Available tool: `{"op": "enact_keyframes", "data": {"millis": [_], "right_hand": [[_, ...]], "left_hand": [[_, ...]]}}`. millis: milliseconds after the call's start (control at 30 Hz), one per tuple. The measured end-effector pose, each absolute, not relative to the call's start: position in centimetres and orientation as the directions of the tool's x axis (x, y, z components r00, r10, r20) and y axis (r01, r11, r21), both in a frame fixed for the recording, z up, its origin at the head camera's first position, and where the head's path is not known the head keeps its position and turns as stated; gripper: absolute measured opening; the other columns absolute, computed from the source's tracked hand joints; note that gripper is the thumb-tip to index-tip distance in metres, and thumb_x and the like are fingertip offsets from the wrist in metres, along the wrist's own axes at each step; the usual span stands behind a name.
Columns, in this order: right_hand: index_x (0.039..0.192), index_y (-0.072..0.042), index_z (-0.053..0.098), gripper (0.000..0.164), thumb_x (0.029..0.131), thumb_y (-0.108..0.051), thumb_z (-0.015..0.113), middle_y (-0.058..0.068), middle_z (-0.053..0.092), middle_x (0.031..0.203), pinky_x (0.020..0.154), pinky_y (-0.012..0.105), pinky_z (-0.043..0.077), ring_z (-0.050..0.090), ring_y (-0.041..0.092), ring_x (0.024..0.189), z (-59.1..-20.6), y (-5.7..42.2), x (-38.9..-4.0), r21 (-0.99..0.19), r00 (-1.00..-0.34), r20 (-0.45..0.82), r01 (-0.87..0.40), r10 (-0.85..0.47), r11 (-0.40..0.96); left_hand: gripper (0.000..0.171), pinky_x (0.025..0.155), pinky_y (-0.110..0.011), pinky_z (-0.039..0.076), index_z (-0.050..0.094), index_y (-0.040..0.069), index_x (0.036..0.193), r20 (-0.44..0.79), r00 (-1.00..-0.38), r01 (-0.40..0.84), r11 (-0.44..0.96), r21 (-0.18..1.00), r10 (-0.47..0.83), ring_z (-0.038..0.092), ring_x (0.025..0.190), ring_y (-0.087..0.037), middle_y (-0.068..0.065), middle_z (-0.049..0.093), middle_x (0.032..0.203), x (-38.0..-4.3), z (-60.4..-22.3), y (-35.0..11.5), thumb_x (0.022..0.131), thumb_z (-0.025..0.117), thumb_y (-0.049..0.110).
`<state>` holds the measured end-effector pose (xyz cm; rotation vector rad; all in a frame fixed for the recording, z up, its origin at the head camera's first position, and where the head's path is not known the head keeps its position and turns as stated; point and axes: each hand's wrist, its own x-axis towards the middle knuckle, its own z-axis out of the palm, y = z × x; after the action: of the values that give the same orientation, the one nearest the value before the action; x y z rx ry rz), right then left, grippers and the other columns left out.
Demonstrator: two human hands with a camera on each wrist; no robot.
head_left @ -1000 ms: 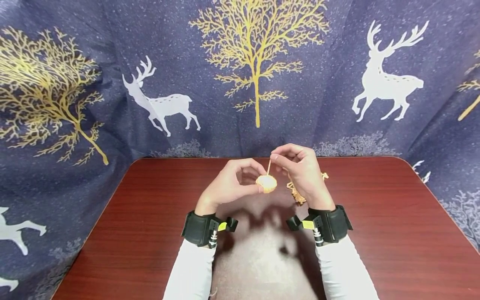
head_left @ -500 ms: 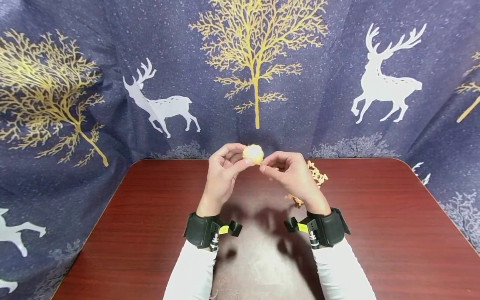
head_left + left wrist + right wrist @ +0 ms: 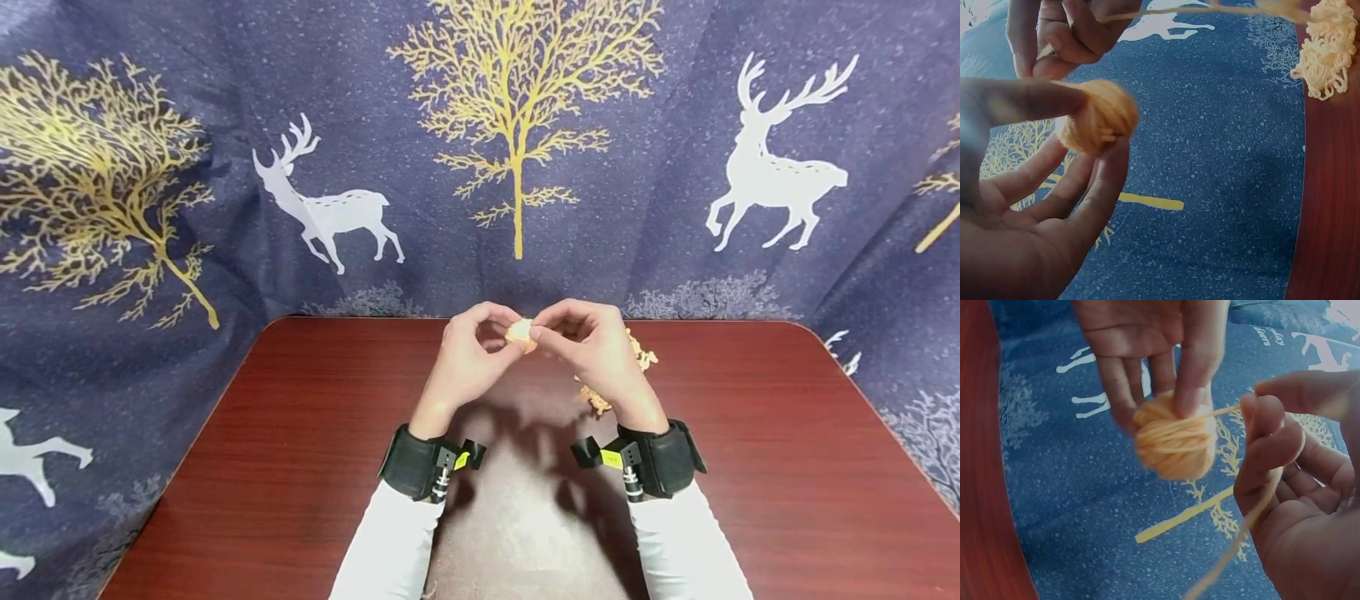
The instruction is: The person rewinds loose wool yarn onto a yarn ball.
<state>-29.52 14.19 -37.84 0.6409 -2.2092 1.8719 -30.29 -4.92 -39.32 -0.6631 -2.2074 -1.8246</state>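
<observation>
A small ball of orange-yellow yarn [image 3: 1175, 447] is held between the thumb and fingertips of my left hand [image 3: 468, 358]. Close on its right, my right hand [image 3: 592, 350] pinches the yarn strand [image 3: 1225, 412] between thumb and forefinger. From that pinch the strand runs taut to the ball, and its other end trails down past the palm in the right wrist view. Behind the right hand, a crinkled heap of loose yarn [image 3: 1329, 50] lies on the table, partly hidden by that hand in the head view.
The reddish-brown wooden table [image 3: 300, 433] has a pale worn patch in front of me. At its far edge hangs a dark blue cloth [image 3: 450, 225] printed with white deer and golden trees. Each wrist wears a black strap with a small camera.
The yarn ball went up and left, then came back down a little, turning in the left hand. My right hand circled from above the ball to its right side, still pinching the strand.
</observation>
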Motion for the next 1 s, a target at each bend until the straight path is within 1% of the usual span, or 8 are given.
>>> {"op": "enact_keyframes", "data": {"millis": [133, 267, 400, 500, 600, 733, 833, 1000], "right_hand": [[0.097, 0.005, 0.072, 0.011, 0.090, -0.002, 0.075, 0.014, 0.067, 0.074, 0.050, 0.024, 0.048, 0.060, 0.017, 0.060, -37.9, 14.5, -29.5, -0.912, -0.902, 0.398, -0.409, -0.168, 0.035], [0.098, 0.008, 0.071, 0.013, 0.090, -0.001, 0.075, 0.013, 0.068, 0.074, 0.052, 0.024, 0.052, 0.062, 0.014, 0.060, -37.9, 14.6, -29.7, -0.917, -0.907, 0.399, -0.397, -0.133, -0.045], [0.096, 0.006, 0.071, 0.011, 0.089, -0.001, 0.075, 0.008, 0.069, 0.072, 0.053, 0.024, 0.054, 0.065, 0.015, 0.061, -38.1, 14.7, -29.9, -0.921, -0.916, 0.385, -0.373, -0.112, -0.114], [0.096, 0.005, 0.072, 0.009, 0.089, 0.000, 0.075, 0.006, 0.069, 0.073, 0.054, 0.024, 0.054, 0.063, 0.016, 0.062, -38.3, 14.7, -30.0, -0.926, -0.922, 0.370, -0.356, -0.114, -0.125], [0.097, 0.003, 0.073, 0.009, 0.090, 0.000, 0.075, 0.004, 0.070, 0.076, 0.055, 0.023, 0.053, 0.061, 0.015, 0.062, -38.4, 14.6, -30.1, -0.933, -0.925, 0.357, -0.345, -0.133, -0.100], [0.099, 0.003, 0.072, 0.011, 0.089, 0.000, 0.075, 0.002, 0.072, 0.081, 0.056, 0.022, 0.053, 0.062, 0.015, 0.063, -38.6, 14.2, -30.2, -0.938, -0.923, 0.346, -0.343, -0.165, -0.048], [0.100, 0.004, 0.072, 0.013, 0.089, -0.001, 0.075, 0.003, 0.072, 0.082, 0.056, 0.023, 0.054, 0.063, 0.017, 0.063, -38.7, 13.8, -30.2, -0.935, -0.919, 0.352, -0.354, -0.176, -0.020], [0.099, 0.003, 0.072, 0.013, 0.089, -0.004, 0.077, 0.005, 0.071, 0.082, 0.056, 0.026, 0.052, 0.062, 0.020, 0.063, -38.6, 13.5, -30.0, -0.935, -0.921, 0.348, -0.355, -0.174, 0.012]], "left_hand": [[0.025, 0.080, -0.032, 0.062, 0.069, -0.001, 0.104, 0.419, -0.868, 0.472, 0.186, 0.862, 0.265, 0.069, 0.088, -0.022, -0.013, 0.070, 0.095, -30.3, -39.4, -5.0, 0.080, 0.076, -0.006], [0.024, 0.081, -0.032, 0.061, 0.069, -0.002, 0.104, 0.373, -0.848, 0.457, 0.161, 0.875, 0.377, 0.069, 0.088, -0.022, -0.012, 0.070, 0.096, -30.3, -39.4, -5.3, 0.081, 0.076, -0.005], [0.026, 0.087, -0.036, 0.061, 0.067, -0.004, 0.107, 0.328, -0.796, 0.397, 0.030, 0.917, 0.509, 0.069, 0.093, -0.022, -0.013, 0.070, 0.099, -30.2, -39.1, -5.8, 0.083, 0.076, -0.007], [0.029, 0.088, -0.041, 0.061, 0.065, -0.009, 0.109, 0.357, -0.764, 0.355, -0.112, 0.928, 0.538, 0.069, 0.095, -0.023, -0.015, 0.071, 0.101, -30.0, -39.0, -6.2, 0.082, 0.075, -0.009], [0.030, 0.084, -0.039, 0.061, 0.064, -0.011, 0.110, 0.414, -0.770, 0.343, -0.232, 0.910, 0.486, 0.069, 0.093, -0.022, -0.012, 0.071, 0.102, -29.9, -38.8, -6.3, 0.081, 0.074, -0.009], [0.027, 0.081, -0.030, 0.059, 0.068, -0.002, 0.105, 0.469, -0.817, 0.357, -0.346, 0.868, 0.336, 0.069, 0.091, -0.018, -0.005, 0.073, 0.100, -29.9, -38.6, -6.2, 0.080, 0.072, -0.010], [0.032, 0.081, -0.027, 0.059, 0.070, 0.007, 0.103, 0.487, -0.842, 0.353, -0.448, 0.821, 0.231, 0.069, 0.093, -0.017, -0.005, 0.073, 0.100, -29.8, -38.5, -5.7, 0.079, 0.068, -0.015], [0.036, 0.079, -0.026, 0.060, 0.070, 0.007, 0.102, 0.495, -0.865, 0.371, -0.557, 0.743, 0.085, 0.069, 0.092, -0.017, -0.006, 0.072, 0.100, -29.8, -38.2, -5.0, 0.081, 0.063, -0.020]]}}
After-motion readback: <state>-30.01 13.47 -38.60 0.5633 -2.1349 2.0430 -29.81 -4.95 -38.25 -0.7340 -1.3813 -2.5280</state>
